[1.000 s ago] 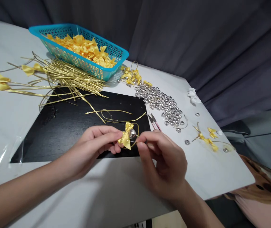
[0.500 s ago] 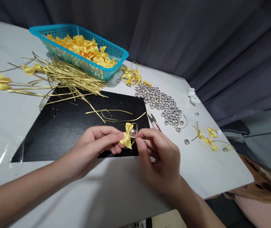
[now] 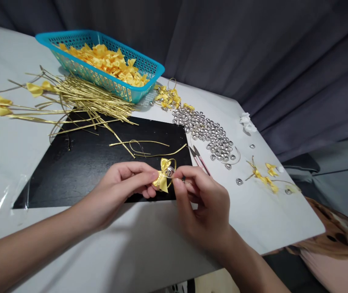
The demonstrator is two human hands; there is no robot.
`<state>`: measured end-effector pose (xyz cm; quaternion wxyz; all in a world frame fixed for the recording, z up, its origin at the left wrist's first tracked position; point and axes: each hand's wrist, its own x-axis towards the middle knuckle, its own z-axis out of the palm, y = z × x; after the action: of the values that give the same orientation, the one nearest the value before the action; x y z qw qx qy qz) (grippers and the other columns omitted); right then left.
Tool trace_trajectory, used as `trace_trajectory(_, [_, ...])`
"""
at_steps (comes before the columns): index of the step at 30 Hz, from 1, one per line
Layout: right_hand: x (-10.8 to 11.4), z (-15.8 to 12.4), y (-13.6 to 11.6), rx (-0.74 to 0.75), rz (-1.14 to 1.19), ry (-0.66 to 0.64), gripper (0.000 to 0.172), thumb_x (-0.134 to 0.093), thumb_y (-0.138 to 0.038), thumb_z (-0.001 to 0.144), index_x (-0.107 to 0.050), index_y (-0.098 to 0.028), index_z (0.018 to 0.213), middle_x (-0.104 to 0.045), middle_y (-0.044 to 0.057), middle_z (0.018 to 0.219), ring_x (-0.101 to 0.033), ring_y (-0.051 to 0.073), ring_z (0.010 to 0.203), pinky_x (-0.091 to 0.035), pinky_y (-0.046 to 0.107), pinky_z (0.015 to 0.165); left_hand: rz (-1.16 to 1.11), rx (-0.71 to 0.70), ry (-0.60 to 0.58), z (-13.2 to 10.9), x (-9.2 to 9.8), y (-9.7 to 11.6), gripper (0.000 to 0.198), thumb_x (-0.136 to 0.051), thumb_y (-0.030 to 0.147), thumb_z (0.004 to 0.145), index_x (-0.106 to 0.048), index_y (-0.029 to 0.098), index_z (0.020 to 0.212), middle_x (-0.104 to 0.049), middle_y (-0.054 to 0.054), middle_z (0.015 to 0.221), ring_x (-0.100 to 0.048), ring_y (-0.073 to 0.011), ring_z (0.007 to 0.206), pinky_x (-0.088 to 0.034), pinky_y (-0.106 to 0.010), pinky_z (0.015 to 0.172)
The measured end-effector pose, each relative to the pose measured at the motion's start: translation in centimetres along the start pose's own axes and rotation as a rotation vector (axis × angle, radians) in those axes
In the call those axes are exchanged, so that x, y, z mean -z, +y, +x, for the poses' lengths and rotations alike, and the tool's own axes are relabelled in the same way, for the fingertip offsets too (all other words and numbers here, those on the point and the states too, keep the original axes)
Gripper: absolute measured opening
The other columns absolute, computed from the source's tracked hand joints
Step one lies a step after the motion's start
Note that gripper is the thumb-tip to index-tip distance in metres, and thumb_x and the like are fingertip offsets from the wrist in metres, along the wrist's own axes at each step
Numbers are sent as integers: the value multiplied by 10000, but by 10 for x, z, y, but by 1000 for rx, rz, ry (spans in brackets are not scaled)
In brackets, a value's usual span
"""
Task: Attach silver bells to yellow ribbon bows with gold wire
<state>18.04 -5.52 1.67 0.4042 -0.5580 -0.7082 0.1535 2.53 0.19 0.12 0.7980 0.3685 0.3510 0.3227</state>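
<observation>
Pinched in my left hand (image 3: 131, 181) is a yellow ribbon bow (image 3: 164, 184), with a gold cord looped around its middle. A shiny silver bead (image 3: 169, 171) sits against the bow, inside the loop. My right hand (image 3: 204, 195) is closed, thumb and forefinger pinching a thin strand (image 3: 168, 176) that runs from the bow; its far end shows faintly past the fingers. Both hands are over the near edge of a black board (image 3: 101, 171), where loose gold cords (image 3: 162, 154) lie. Just beyond my right hand is a pair of small snips (image 3: 199, 158).
A blue basket (image 3: 146, 91) of yellow bows stands at the back, before a dark curtain. A pile of gold cords (image 3: 91, 97) lies in front of it. Silver beads (image 3: 207, 132) spread to the right. More bows (image 3: 264, 178) and crumpled white paper (image 3: 247, 123) lie on the white table (image 3: 271, 219).
My right hand has shifted very slightly left, and the strand at its fingertips looks thinner and less shiny. My left hand keeps its pinch on the bow.
</observation>
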Motion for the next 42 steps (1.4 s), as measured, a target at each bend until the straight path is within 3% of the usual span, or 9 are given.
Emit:
trace_trajectory(3, [0, 0, -1, -10, 12, 2, 138, -509, -68, 828, -496, -198, 871, -523, -51, 629, -490, 50, 555, -277, 126, 399, -8, 6, 10, 1, -1, 0, 106, -712, 228, 712, -728, 175, 621, -648, 33, 535, -538, -36, 515, -412, -91, 506])
trace_trajectory(9, [1, 1, -2, 32, 4, 1, 151, -497, -48, 824, -493, -193, 868, -586, -24, 705, -502, 52, 550, -227, 144, 358, -18, 10, 26, 0, -2, 1, 111, -718, 219, 698, -720, 170, 598, -635, 39, 523, -533, -32, 504, -407, -86, 499])
trace_trajectory(15, [2, 1, -2, 37, -11, -7, 152, -511, -57, 814, -499, -196, 874, -591, -31, 724, -424, 34, 474, -229, 142, 350, -13, 6, 18, 0, -2, 2, 102, -713, 231, 707, -729, 183, 619, -642, 39, 522, -535, -35, 513, -412, -84, 507])
trace_trajectory(24, [0, 1, -1, -5, -7, 25, 145, -520, -62, 810, -511, -197, 862, -484, -64, 575, -462, 53, 497, -290, 128, 382, 11, -3, -1, 1, -1, 0, 106, -706, 230, 727, -733, 188, 634, -657, 36, 542, -545, -38, 525, -412, -84, 509])
trace_trajectory(30, [0, 1, -1, 12, -50, 18, 135, -508, -72, 815, -516, -198, 862, -538, -37, 630, -476, 67, 490, -297, 167, 386, -18, 10, 18, 0, -1, 1, 108, -717, 234, 713, -728, 183, 618, -658, 27, 540, -555, -48, 531, -423, -97, 519])
trace_trajectory(37, [-1, 0, -2, 32, -106, 22, 131, -508, -92, 826, -532, -204, 890, -483, -49, 599, -345, 51, 406, -245, 174, 353, -35, 31, 35, 1, -4, 3, 84, -740, 201, 673, -722, 172, 596, -643, 35, 535, -549, -37, 509, -422, -94, 510])
trace_trajectory(42, [-1, 0, -3, -8, -61, 23, 118, -502, -93, 826, -528, -198, 874, -498, -43, 612, -356, 53, 415, -219, 167, 336, -35, 43, 43, 1, -4, 3, 98, -730, 199, 671, -710, 171, 579, -634, 39, 520, -544, -38, 497, -421, -95, 502])
